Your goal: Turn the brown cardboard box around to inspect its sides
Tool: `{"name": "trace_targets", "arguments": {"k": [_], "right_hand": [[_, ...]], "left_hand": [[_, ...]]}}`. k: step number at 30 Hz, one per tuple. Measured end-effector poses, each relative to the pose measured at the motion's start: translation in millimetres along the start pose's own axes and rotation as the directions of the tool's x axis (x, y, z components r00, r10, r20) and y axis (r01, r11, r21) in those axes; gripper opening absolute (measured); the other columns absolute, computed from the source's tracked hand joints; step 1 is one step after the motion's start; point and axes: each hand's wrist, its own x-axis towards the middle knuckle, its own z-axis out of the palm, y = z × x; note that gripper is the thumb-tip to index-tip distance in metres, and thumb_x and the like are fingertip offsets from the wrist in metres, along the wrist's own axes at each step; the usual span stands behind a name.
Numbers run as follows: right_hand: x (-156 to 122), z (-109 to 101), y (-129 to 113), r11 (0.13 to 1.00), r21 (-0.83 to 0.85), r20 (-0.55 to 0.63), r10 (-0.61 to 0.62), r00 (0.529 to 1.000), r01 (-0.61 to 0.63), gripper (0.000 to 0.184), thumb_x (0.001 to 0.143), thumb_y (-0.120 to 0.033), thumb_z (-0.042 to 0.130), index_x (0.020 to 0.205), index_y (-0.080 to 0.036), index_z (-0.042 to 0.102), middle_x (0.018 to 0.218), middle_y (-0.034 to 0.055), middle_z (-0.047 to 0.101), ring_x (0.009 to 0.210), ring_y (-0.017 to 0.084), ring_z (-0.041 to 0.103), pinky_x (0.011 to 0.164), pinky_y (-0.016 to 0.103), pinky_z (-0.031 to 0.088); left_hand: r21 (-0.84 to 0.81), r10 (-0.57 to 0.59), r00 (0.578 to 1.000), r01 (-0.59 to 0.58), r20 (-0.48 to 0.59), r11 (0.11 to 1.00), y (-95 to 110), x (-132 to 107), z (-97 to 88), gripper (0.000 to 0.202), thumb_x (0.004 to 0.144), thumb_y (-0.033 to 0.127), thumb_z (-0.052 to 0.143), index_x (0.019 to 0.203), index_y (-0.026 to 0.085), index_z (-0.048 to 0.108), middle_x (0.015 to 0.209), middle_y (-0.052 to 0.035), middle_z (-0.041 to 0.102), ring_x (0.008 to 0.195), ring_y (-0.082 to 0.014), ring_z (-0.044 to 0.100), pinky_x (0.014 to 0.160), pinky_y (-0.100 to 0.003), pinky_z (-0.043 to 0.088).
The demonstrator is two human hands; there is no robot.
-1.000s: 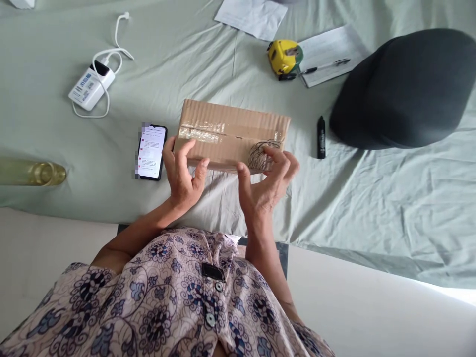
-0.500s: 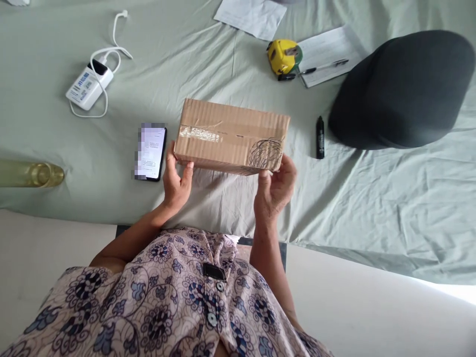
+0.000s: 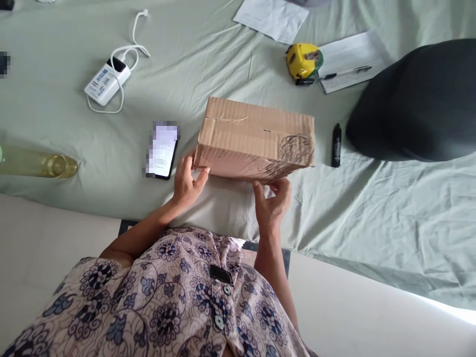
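Note:
A brown cardboard box (image 3: 256, 134) with black scribbles on its right end is held in front of me, tilted so its top and near side show. My left hand (image 3: 189, 183) grips the near left corner, thumb on the near side. At the lower near edge, right of the middle, my right hand (image 3: 273, 198) holds the box between thumb and fingers; some of its fingers are hidden underneath. A smartphone (image 3: 162, 151) with a lit screen lies just left of my left hand.
A black marker (image 3: 336, 146) and a large black rounded object (image 3: 416, 104) lie to the right. Behind are a yellow tape measure (image 3: 303, 60), a pen (image 3: 349, 73) and papers (image 3: 273, 20). A white power bank (image 3: 107, 82) with its cable and a yellowish bottle (image 3: 40, 162) are leftward.
The box has tipped, showing more of its near side. My right hand has shifted from the near right corner leftward along the lower edge. The whole view has moved slightly.

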Motion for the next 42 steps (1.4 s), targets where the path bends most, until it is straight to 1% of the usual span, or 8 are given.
{"name": "trace_targets", "arguments": {"k": [7, 10, 13, 18, 25, 30, 34, 42], "right_hand": [[-1, -18, -23, 0.989, 0.071, -0.182, -0.113, 0.977, 0.128, 0.064, 0.088, -0.066, 0.064, 0.132, -0.020, 0.056, 0.097, 0.0021, 0.053, 0.087, 0.019, 0.056, 0.084, 0.040, 0.052], [-1, -17, -28, 0.983, 0.055, -0.203, -0.160, 0.966, 0.174, 0.060, 0.090, -0.061, 0.066, 0.133, -0.021, 0.058, 0.098, 0.0031, 0.054, 0.087, 0.020, 0.056, 0.084, 0.041, 0.052], [1, -14, -26, 0.982, 0.009, -0.203, -0.181, 0.962, 0.187, 0.056, 0.091, -0.057, 0.067, 0.133, -0.021, 0.059, 0.102, 0.0047, 0.056, 0.090, 0.021, 0.057, 0.086, 0.043, 0.051], [4, -9, -23, 0.987, 0.051, -0.193, -0.140, 0.971, 0.152, 0.058, 0.092, -0.060, 0.065, 0.136, -0.023, 0.057, 0.107, 0.0052, 0.055, 0.097, 0.022, 0.059, 0.087, 0.041, 0.051], [0, -6, -29, 0.995, 0.089, -0.184, -0.027, 0.983, 0.044, 0.065, 0.089, -0.067, 0.062, 0.139, -0.025, 0.054, 0.110, 0.0055, 0.053, 0.106, 0.023, 0.057, 0.087, 0.039, 0.052], [-2, -3, -32, 0.996, 0.087, -0.160, 0.008, 0.987, 0.005, 0.069, 0.087, -0.072, 0.060, 0.138, -0.026, 0.053, 0.116, 0.0087, 0.053, 0.105, 0.025, 0.058, 0.082, 0.039, 0.054], [0, -2, -36, 0.998, 0.062, -0.145, 0.003, 0.989, 0.006, 0.068, 0.088, -0.072, 0.057, 0.137, -0.025, 0.053, 0.121, 0.0101, 0.055, 0.104, 0.026, 0.059, 0.080, 0.039, 0.054], [10, 4, -36, 1.000, 0.025, -0.168, 0.019, 0.986, -0.015, 0.066, 0.090, -0.068, 0.054, 0.139, -0.024, 0.054, 0.127, 0.0125, 0.058, 0.099, 0.025, 0.058, 0.079, 0.041, 0.053]], "left_hand": [[-0.004, 0.165, 0.986, -0.165, -0.035, 0.986, 31, 0, -15.9, 0.042, 0.103, 0.052, 0.054, 0.136, 0.026, 0.054, 0.112, -0.0100, 0.065, 0.103, -0.0245, 0.066, 0.091, -0.041, 0.060], [-0.031, 0.152, 0.988, -0.154, -0.038, 0.988, 31, -1, -13.6, 0.055, 0.101, 0.059, 0.053, 0.143, 0.024, 0.050, 0.123, -0.0149, 0.061, 0.114, -0.0296, 0.064, 0.096, -0.048, 0.060], [-0.079, 0.127, 0.992, -0.129, -0.028, 0.988, 24, -2, -8.0, 0.062, 0.097, 0.059, 0.061, 0.149, 0.030, 0.045, 0.133, -0.0161, 0.060, 0.122, -0.0344, 0.062, 0.100, -0.057, 0.058], [-0.064, 0.076, 0.997, -0.075, 0.011, 0.995, 19, -1, -3.8, 0.069, 0.092, 0.055, 0.068, 0.153, 0.042, 0.040, 0.137, -0.0116, 0.062, 0.125, -0.0356, 0.063, 0.102, -0.062, 0.057], [-0.156, 0.037, 0.999, -0.033, 0.024, 0.987, 21, -2, -0.3, 0.070, 0.096, 0.062, 0.059, 0.158, 0.049, 0.029, 0.147, -0.0074, 0.059, 0.132, -0.0339, 0.062, 0.105, -0.063, 0.057], [-0.209, 0.005, 0.998, 0.009, 0.069, 0.978, 18, -4, 1.2, 0.083, 0.092, 0.066, 0.066, 0.160, 0.043, 0.025, 0.156, -0.0100, 0.055, 0.138, -0.0372, 0.057, 0.111, -0.065, 0.055], [-0.215, 0.007, 0.997, 0.008, 0.071, 0.977, 19, -2, 2.2, 0.080, 0.093, 0.066, 0.065, 0.159, 0.041, 0.027, 0.156, -0.0108, 0.055, 0.138, -0.0378, 0.057, 0.112, -0.065, 0.054], [-0.158, 0.039, 0.994, -0.022, 0.100, 0.987, 19, 7, 5.8, 0.079, 0.098, 0.065, 0.057, 0.161, 0.031, 0.022, 0.152, -0.0181, 0.053, 0.144, -0.0317, 0.055, 0.114, -0.052, 0.056]]}}
